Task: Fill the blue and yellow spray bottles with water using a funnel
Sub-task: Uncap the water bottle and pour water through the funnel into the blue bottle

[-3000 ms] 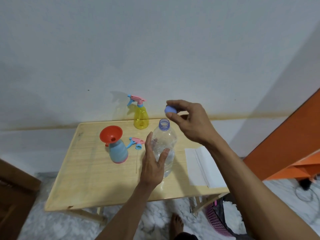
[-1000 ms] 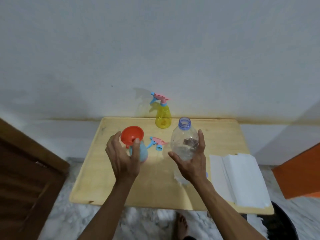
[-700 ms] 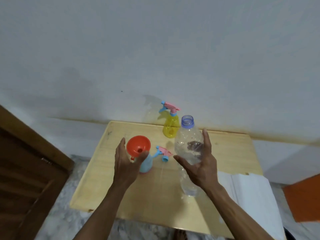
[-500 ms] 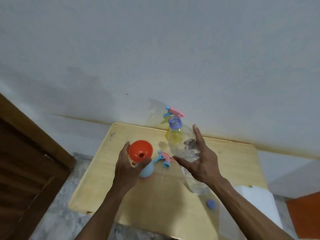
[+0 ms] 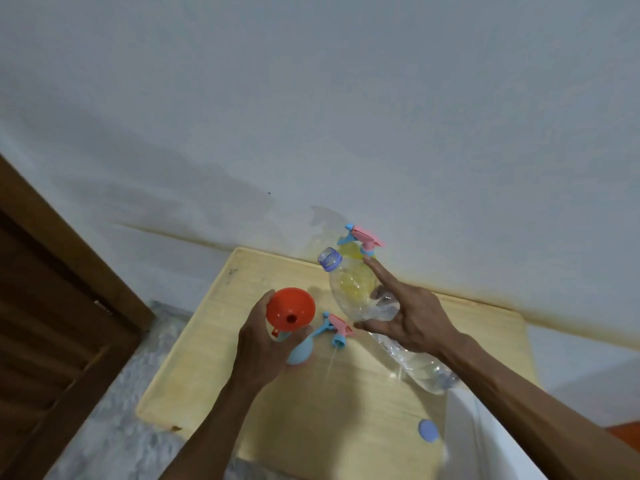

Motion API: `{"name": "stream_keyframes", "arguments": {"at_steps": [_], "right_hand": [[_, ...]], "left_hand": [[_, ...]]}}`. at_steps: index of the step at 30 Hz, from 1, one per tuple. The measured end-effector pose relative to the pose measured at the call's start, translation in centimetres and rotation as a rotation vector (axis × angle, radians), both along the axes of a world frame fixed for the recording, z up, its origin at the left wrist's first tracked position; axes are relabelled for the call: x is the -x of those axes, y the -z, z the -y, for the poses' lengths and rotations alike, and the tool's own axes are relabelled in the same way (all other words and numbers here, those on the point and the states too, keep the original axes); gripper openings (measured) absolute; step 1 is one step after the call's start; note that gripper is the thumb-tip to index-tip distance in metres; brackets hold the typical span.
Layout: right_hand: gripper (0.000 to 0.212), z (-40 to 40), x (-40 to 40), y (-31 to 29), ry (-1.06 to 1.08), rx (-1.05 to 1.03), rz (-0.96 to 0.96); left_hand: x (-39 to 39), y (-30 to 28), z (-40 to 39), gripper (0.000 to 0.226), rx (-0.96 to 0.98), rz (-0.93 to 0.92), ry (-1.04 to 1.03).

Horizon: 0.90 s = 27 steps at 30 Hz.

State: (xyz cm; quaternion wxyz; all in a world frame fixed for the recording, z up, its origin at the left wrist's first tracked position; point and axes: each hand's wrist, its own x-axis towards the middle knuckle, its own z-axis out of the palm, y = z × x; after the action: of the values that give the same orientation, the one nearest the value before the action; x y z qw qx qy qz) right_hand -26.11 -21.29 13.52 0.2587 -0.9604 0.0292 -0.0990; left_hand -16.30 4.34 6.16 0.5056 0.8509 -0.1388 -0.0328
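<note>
- Left hand [image 5: 258, 344] grips the small blue spray bottle [image 5: 300, 351] — steadying its orange plastic funnel [image 5: 291, 308].
- Right hand [image 5: 408, 320] clasps the clear plastic water bottle [image 5: 360, 299], tilted left, mouth toward the funnel — apparently about to pour.

Wall [image 5: 311, 98]: plain pale grey, with a yellowish stain line just above the tabletop.
Tabletop [image 5: 311, 410]: light wood, set against that wall before me.
Door [image 5: 52, 306]: dark brown wood, at my left.
Floor [image 5: 114, 410]: grey-white marbled tile.
Light: dim, soft shadows.

left hand [image 5: 258, 344] curled gripping, right hand [image 5: 408, 320] gripping
</note>
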Motion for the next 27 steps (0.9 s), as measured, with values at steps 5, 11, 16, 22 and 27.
{"name": "stream_keyframes", "arguments": {"at_steps": [5,11,16,22,27], "right_hand": [[0.104,-0.4,-0.3,-0.7,-0.05,0.059,-0.128],[0.103,-0.9,-1.0,-1.5,-0.128,0.228,-0.299],[0.102,-1.0,-1.3,-1.4,-0.156,0.374,-0.365],[0.102,-0.6,-1.7,-1.5,-0.152,0.476,-0.411],[0.101,-0.8,-1.8,-1.7,-0.146,0.524,-0.444]], "left_hand": [[0.4,-0.2,-0.2,0.097,0.021,-0.022,0.001],[-0.1,-0.5,-0.6,0.092,0.047,-0.037,0.051],[-0.1,-1.3,-0.9,0.082,0.077,-0.009,0.11],[0.0,-1.8,-1.2,0.071,0.091,-0.038,0.127],[-0.2,-2.0,-1.2,0.071,0.076,-0.051,0.139]]}}
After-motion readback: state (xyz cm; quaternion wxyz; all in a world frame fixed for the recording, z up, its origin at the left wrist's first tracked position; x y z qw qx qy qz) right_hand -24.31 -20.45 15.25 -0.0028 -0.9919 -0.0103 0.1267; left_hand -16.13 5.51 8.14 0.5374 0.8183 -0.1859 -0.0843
